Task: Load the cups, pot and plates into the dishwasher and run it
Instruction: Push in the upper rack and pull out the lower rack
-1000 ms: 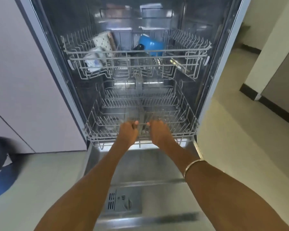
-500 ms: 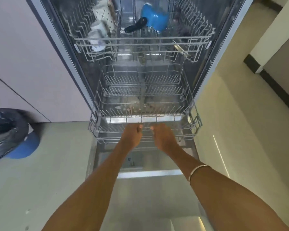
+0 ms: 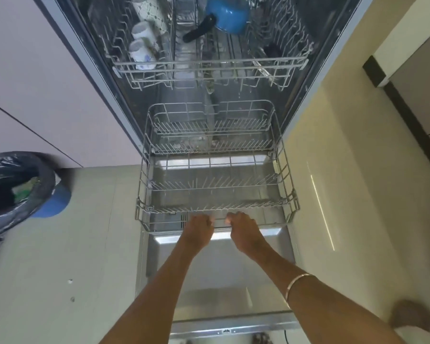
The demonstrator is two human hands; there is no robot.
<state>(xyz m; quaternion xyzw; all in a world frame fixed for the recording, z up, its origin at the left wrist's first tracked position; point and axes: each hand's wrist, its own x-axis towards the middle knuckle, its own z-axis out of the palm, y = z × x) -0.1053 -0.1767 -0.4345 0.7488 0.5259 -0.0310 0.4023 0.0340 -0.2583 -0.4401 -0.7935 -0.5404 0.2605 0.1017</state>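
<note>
- While both hands grip the front rail of the lower rack (image 3: 216, 187), the rack stands drawn out over the open dishwasher door (image 3: 219, 274), its long way running from the hands back into the tub.
- Left hand (image 3: 199, 225) and right hand (image 3: 243, 229) sit side by side at the middle of that front rail, fingers curled over the wire, neither one nearer than the other; the rack lies straight ahead of the grip, so any further pull, I judge, comes straight back along the door.
- Behind and above the lower rack, the upper rack (image 3: 209, 63) carries the cups (image 3: 142, 45) at its left side and the blue pot (image 3: 229, 13) at its right rear, black handle pointing toward the front.
- No plates show in the lower rack; its tines stand bare, so I judge the plates are yet to be loaded.
- Left of the door, on the floor, stands a bin with a black liner (image 3: 13, 189).
- Against half a second ago, the lower rack has come much farther out over the door, and the hands have kept their hold on the same rail; the view has tipped downward.
</note>
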